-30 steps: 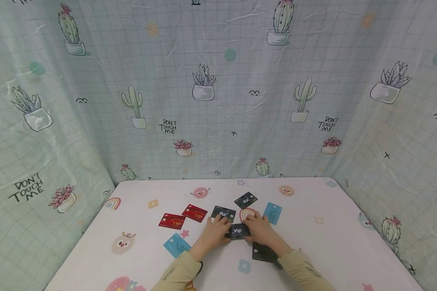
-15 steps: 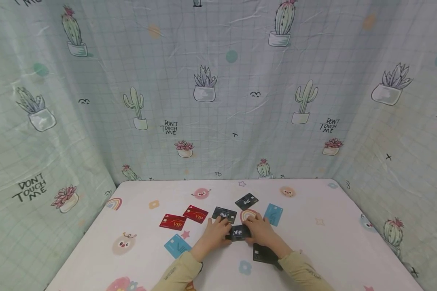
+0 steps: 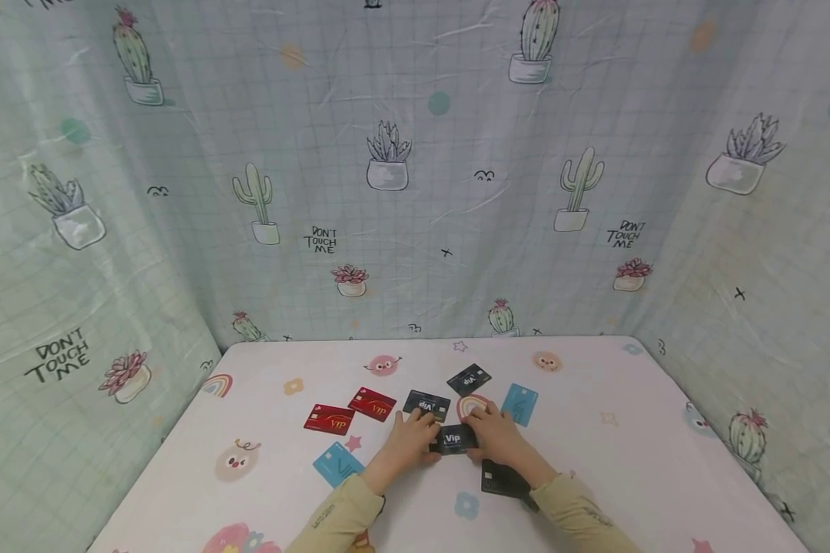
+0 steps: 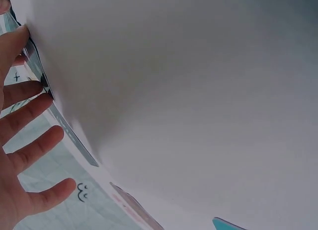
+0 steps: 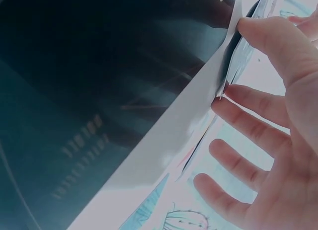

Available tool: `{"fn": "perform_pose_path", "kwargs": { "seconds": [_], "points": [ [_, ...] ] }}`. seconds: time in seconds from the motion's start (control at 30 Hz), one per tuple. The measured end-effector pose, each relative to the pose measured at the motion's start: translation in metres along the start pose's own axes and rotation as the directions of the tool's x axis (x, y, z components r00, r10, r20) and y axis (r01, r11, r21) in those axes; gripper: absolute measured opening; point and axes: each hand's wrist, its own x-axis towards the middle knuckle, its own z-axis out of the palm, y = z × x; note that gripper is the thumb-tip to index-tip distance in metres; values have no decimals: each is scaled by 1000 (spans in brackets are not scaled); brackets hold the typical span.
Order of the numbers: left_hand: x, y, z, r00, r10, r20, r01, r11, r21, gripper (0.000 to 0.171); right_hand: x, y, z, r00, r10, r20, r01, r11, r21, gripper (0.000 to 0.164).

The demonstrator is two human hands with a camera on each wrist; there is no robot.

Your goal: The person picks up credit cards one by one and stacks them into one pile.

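A black card with "Vip" lettering (image 3: 456,438) lies between the two hands in the head view. My left hand (image 3: 410,442) pinches its left end between thumb and fingers, and my right hand (image 3: 494,438) has the right end the same way. In the left wrist view, that hand (image 4: 20,160) has thumb and forefinger at the card's edge, with the other fingers spread. The right wrist view catches the right hand (image 5: 295,135) similarly, its thumb on the near edge. Just beyond the left fingertips is another black card (image 3: 426,402).
Around the hands lie two red cards (image 3: 328,418), a blue card (image 3: 337,463) at left, another blue card (image 3: 520,404) at right and a black card (image 3: 469,379) farther back. A dark card (image 3: 501,479) sits under the right forearm. Patterned cloth (image 3: 415,192) walls the white table (image 3: 636,491).
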Motion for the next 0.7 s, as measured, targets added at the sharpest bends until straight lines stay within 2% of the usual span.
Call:
{"fn": "perform_pose_path", "kwargs": {
  "seconds": [0.2, 0.43, 0.7],
  "points": [
    [-1, 0, -2, 1000, 6, 9, -6, 1000, -2, 42, 0, 0, 1, 1000, -10, -5, 10, 1000, 22, 50],
    [-1, -2, -2, 1000, 8, 6, -8, 1000, -1, 43, 0, 6, 7, 997, -42, -68, 44, 999, 19, 49],
    [-4, -1, 1, 1000, 16, -10, -16, 1000, -2, 45, -8, 5, -2, 1000, 4, -28, -3, 1000, 28, 51]
  ]
}}
